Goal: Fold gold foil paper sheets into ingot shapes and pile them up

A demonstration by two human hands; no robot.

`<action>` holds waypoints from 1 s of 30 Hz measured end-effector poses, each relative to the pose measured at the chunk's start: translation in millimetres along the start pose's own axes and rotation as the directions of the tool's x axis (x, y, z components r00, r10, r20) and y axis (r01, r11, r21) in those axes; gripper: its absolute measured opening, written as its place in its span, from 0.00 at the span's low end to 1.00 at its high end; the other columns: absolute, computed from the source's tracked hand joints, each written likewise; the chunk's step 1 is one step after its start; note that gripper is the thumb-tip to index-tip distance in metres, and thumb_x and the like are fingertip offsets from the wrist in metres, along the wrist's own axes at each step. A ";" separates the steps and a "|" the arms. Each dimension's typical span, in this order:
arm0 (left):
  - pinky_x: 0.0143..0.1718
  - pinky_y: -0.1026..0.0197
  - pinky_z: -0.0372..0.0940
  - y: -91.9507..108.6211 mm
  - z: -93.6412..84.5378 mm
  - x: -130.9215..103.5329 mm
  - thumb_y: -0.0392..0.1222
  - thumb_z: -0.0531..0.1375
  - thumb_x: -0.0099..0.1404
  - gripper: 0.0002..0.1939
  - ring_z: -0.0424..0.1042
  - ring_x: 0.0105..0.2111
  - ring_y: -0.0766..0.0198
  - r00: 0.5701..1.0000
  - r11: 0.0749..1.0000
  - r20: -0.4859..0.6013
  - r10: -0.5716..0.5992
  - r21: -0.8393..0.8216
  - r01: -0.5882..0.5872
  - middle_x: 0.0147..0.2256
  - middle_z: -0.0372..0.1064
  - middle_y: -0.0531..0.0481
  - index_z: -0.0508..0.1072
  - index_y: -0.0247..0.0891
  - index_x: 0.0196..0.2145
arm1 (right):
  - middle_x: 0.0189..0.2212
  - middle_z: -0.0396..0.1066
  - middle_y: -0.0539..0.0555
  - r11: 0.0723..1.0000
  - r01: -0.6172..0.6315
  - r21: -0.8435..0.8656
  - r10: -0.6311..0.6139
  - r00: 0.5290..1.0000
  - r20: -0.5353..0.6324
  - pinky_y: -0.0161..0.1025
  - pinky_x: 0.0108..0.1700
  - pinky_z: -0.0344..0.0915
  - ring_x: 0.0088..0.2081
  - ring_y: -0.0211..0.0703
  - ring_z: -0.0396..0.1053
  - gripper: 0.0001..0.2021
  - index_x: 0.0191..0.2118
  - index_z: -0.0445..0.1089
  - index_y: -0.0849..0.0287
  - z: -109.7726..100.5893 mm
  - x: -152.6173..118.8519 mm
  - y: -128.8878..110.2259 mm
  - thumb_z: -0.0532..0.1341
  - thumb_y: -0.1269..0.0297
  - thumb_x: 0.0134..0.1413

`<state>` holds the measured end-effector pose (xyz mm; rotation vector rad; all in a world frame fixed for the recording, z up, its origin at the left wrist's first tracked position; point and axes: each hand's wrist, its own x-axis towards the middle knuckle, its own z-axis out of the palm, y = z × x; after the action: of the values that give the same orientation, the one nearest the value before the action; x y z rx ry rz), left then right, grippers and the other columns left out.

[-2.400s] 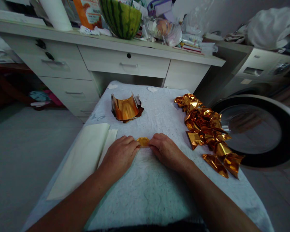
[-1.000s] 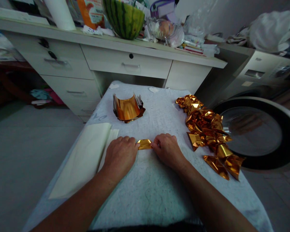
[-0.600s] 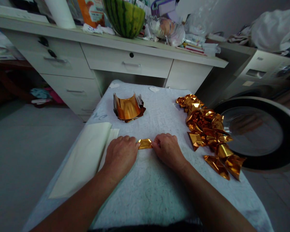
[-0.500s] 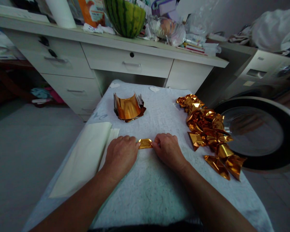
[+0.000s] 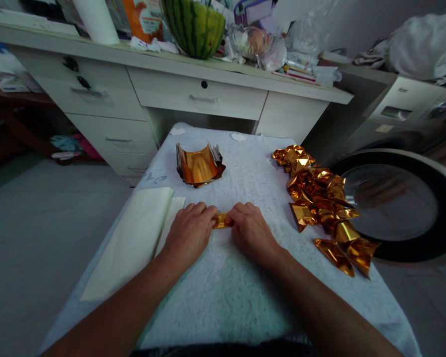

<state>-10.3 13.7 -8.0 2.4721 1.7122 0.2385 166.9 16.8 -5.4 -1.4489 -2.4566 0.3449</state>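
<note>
A small folded piece of gold foil paper (image 5: 220,221) lies on the cloth-covered table between my hands. My left hand (image 5: 194,225) is closed on its left end, and my right hand (image 5: 250,227) grips the right end, the fingers hiding part of it. Beyond them sits a curved stack of gold foil sheets (image 5: 198,166) with silvery edges. To the right is a pile of folded gold foil pieces (image 5: 317,198). Pale cream paper sheets (image 5: 130,243) lie left of my left hand.
A white desk (image 5: 204,101) with drawers stands behind the table, bearing a cut watermelon (image 5: 196,27), a paper roll (image 5: 96,20) and plastic bags. At right, a washing machine's round door (image 5: 397,203) stands open close to the table edge.
My right hand has moved slightly left along the gold foil paper, so less of it shows between my hands. The left hand has barely moved.
</note>
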 end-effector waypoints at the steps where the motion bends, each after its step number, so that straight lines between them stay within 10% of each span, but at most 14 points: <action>1: 0.41 0.56 0.60 -2.2 0.1 0.5 0.36 0.52 0.69 0.08 0.67 0.39 0.56 1.000 0.999 0.019 0.010 -0.037 -0.009 0.36 0.69 0.48 0.71 0.41 0.38 | 0.34 0.68 0.53 1.000 -0.015 0.001 0.015 1.000 -0.009 0.40 0.42 0.54 0.38 0.43 0.60 0.10 0.34 0.70 0.59 -0.4 -0.2 -1.8 0.53 0.78 0.55; 10: 0.44 0.54 0.59 -17.7 -13.1 -1.6 0.31 0.50 0.66 0.16 0.65 0.41 0.55 0.991 0.982 0.124 0.052 -0.185 -0.028 0.39 0.69 0.48 0.74 0.44 0.43 | 0.38 0.67 0.55 0.985 -0.089 -0.150 0.083 0.996 -0.045 0.44 0.41 0.53 0.40 0.48 0.59 0.07 0.35 0.67 0.58 2.8 3.0 -16.3 0.56 0.61 0.62; 30: 0.41 0.55 0.56 -15.6 -16.5 2.5 0.43 0.56 0.66 0.09 0.64 0.39 0.55 0.990 0.953 0.136 0.028 -0.304 0.015 0.35 0.69 0.51 0.74 0.45 0.40 | 0.40 0.66 0.56 0.969 -0.104 -0.222 0.097 0.994 -0.039 0.47 0.44 0.54 0.43 0.52 0.59 0.10 0.40 0.66 0.57 6.2 2.5 -21.4 0.56 0.55 0.62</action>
<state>-27.0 21.7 5.4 2.2152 1.4861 0.2986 146.2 8.5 -3.8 -1.6594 -2.4701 0.0667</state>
